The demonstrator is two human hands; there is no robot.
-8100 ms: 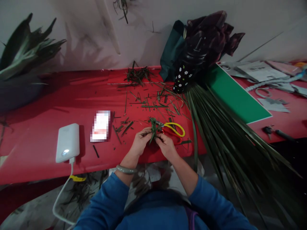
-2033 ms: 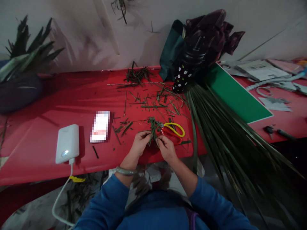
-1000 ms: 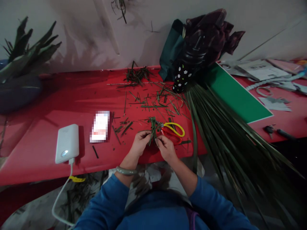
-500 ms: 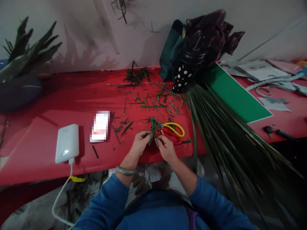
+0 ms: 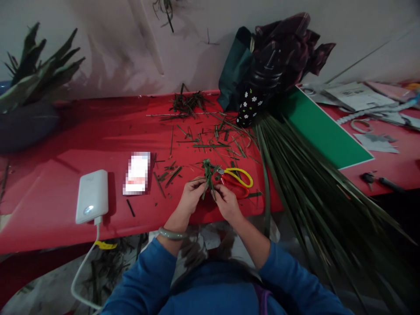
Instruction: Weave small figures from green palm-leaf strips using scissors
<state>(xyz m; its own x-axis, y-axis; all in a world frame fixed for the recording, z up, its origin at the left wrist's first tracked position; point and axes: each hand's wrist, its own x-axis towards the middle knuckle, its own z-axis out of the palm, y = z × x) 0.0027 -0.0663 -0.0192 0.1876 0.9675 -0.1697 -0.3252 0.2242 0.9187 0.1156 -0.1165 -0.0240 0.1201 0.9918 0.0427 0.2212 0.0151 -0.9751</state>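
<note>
Green leaf piece (image 5: 208,171) is near the frame's centre, between the left hand (image 5: 191,197) and the right hand (image 5: 229,203), about equally near to both; fingers of each pinch its lower strands, its long axis pointing up the frame.

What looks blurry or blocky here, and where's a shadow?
In the head view, blocky squares cover the phone; in the head view, the white power bank has a shadow on its right; also in the head view, the far-left leaves look soft, and the held leaf bundle's fine detail is lost.
</note>
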